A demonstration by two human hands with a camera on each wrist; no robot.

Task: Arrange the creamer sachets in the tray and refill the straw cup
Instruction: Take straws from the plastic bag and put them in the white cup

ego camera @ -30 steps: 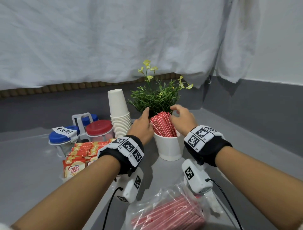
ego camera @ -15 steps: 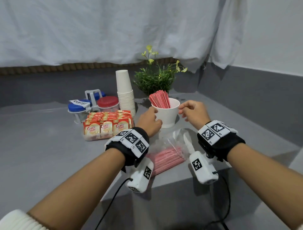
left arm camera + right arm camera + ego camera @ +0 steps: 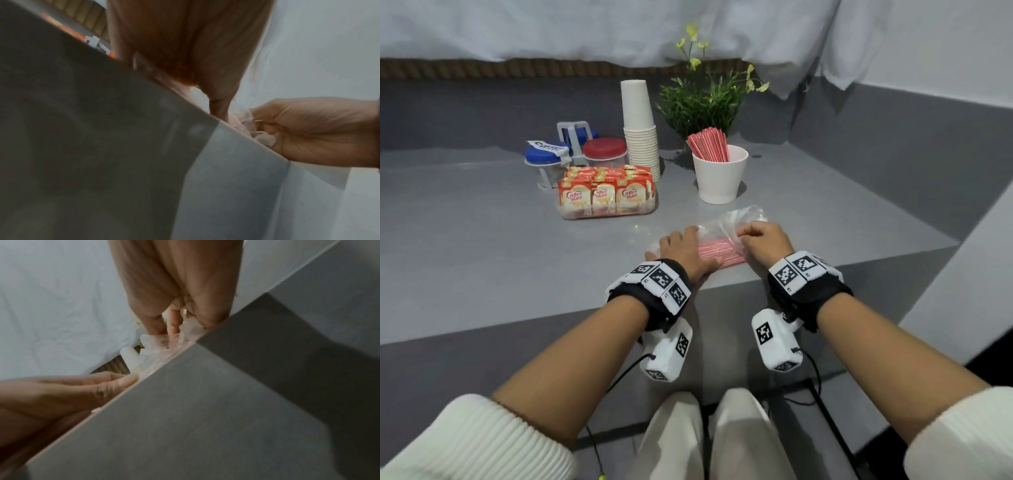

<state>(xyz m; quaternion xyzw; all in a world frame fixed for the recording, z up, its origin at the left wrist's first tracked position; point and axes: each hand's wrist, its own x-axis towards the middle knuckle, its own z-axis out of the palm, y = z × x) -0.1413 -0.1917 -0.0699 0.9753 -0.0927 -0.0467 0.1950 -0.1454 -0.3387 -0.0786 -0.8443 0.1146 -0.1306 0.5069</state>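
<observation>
Both hands are at the clear bag (image 3: 726, 236) of red straws lying near the bench (image 3: 482, 240) edge. The left hand (image 3: 683, 251) lies on the bag's left end with fingers mostly straight, pressing it down. The right hand (image 3: 763, 241) has its fingers curled, pinching the plastic at the bag's right end; the right wrist view shows crumpled film caught between its fingertips (image 3: 172, 331). The cup (image 3: 719, 174) stands beyond the hands, slightly nearer the right one, well apart from the bag, with a bundle of straws (image 3: 709, 145) already leaning in it. The tray (image 3: 607, 210) of sachets (image 3: 602, 195) sits beyond and left of the left hand, packed in upright rows, so that half of the task looks finished. The step in hand seems to be drawing more straws from the bag for the refill. The next move likely calls for holding the bag steady while the right hand works a bunch free, then carrying it forward to the cup.
</observation>
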